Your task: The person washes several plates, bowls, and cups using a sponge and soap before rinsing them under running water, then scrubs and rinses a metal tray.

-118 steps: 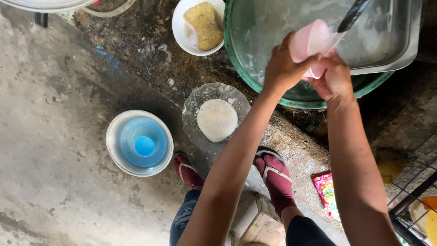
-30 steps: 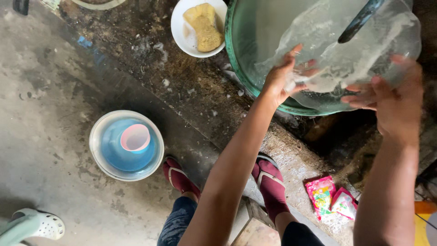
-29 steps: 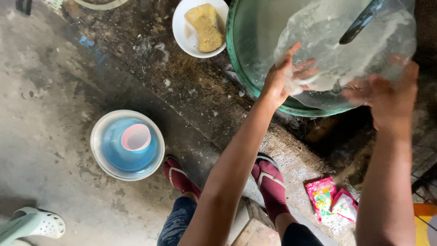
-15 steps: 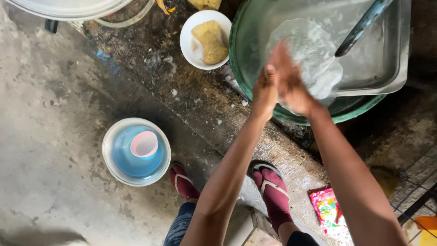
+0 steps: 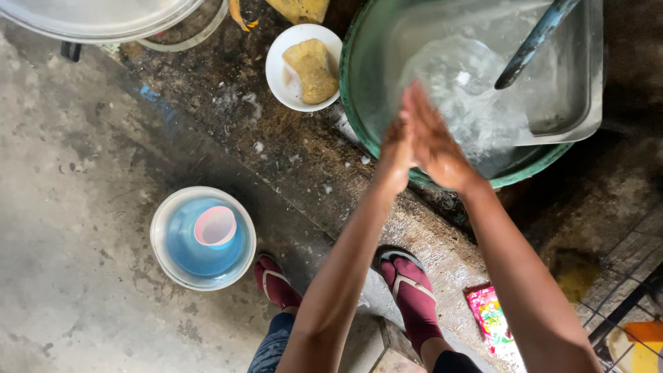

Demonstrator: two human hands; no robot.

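Note:
My left hand (image 5: 395, 148) and my right hand (image 5: 434, 141) are pressed palm to palm over the near rim of a big green basin (image 5: 359, 103), fingers stretched out and holding nothing. Just beyond the fingertips a clear glass dish (image 5: 469, 103) lies wet in the basin, under a dark spout (image 5: 535, 41). A metal tray (image 5: 587, 83) rests inside the basin at the right.
A white bowl with a yellow sponge (image 5: 304, 69) sits left of the basin. A pink cup (image 5: 214, 226) lies in a blue bowl inside a clear bowl (image 5: 166, 249) on the concrete floor. My sandalled feet (image 5: 411, 290), a red packet (image 5: 492, 314) and a wire rack (image 5: 621, 304) are below.
The pink cup went from my hands into the blue bowl on the floor. The clear dish I held up a second ago now lies in the basin, and my hands have come together.

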